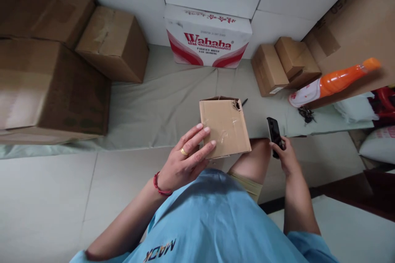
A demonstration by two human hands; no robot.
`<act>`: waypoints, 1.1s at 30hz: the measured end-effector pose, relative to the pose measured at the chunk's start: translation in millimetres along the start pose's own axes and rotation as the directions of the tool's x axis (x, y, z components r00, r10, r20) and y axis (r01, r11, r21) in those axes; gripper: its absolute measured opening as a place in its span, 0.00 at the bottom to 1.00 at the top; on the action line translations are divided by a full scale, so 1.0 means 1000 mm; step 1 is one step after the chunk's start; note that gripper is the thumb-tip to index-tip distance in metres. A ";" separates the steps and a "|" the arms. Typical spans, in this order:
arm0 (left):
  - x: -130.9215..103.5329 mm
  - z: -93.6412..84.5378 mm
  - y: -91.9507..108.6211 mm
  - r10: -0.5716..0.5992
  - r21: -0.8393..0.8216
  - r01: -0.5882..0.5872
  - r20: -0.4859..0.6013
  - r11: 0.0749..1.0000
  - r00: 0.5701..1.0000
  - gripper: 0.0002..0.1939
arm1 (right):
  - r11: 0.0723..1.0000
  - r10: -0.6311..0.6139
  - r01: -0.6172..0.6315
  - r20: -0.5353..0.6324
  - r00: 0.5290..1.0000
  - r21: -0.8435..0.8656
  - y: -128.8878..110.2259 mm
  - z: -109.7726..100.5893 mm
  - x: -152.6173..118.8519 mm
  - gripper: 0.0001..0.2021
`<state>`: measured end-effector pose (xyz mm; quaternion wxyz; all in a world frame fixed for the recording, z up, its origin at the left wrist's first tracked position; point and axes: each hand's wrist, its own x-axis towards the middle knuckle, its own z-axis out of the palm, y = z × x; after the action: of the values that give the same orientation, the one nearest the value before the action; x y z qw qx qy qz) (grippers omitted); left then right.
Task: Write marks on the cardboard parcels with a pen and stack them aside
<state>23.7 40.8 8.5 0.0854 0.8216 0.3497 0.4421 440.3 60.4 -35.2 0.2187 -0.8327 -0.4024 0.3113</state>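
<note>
A small brown cardboard box [226,129] sits at the near edge of the cloth-covered table, its front part reaching past the edge. There is a torn hole in its far right corner, and strips of clear tape show on its face. My left hand [191,152] lies on the box's left side with its fingers stretched out across the face; the thumb is mostly hidden. To the right, beyond the table edge, my right hand [286,154] is closed around a black smartphone [274,136], which is held upright at a slant.
Large cartons [74,86] stand at the left. A white water carton [210,41] leans by the wall. Small brown boxes [270,70], an orange-capped bottle [335,82] and keys [306,115] are at the right. A dark thin object [245,102] pokes out behind the box.
</note>
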 end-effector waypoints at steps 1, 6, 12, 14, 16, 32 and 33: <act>0.000 0.001 0.001 -0.006 0.001 0.006 -0.004 1.000 1.000 0.39 | 0.993 -0.057 0.054 0.025 0.998 0.107 -0.007 -0.003 -0.014 0.45; 0.002 0.007 0.012 -0.031 0.015 0.031 -0.024 0.999 0.999 0.39 | 0.870 -0.361 0.317 0.052 0.931 0.379 -0.071 -0.008 -0.087 0.44; 0.007 0.015 0.021 -0.037 0.053 0.037 -0.012 0.998 0.999 0.38 | 0.836 -0.534 0.540 -0.076 0.842 0.096 -0.135 0.016 -0.127 0.47; 0.006 0.016 0.022 -0.048 0.072 0.049 -0.015 0.996 0.999 0.37 | 0.814 -0.574 0.580 -0.113 0.811 0.025 -0.141 0.022 -0.132 0.47; 0.003 0.016 0.023 -0.058 0.089 0.059 -0.016 0.994 0.998 0.37 | 0.789 -0.610 0.613 -0.149 0.778 -0.027 -0.142 0.026 -0.136 0.46; -0.003 0.021 0.023 -0.050 0.088 0.055 -0.053 0.995 0.997 0.41 | 0.794 -0.605 0.608 -0.135 0.785 -0.024 -0.146 0.028 -0.150 0.45; -0.003 0.021 0.024 -0.051 0.086 0.056 -0.056 0.995 0.997 0.41 | 0.801 -0.595 0.599 -0.136 0.792 -0.016 -0.146 0.028 -0.151 0.46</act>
<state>51.1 24.8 4.1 0.0519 0.8027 0.3927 0.4458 270.1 26.1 86.5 0.3438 -0.6791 -0.6244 0.1754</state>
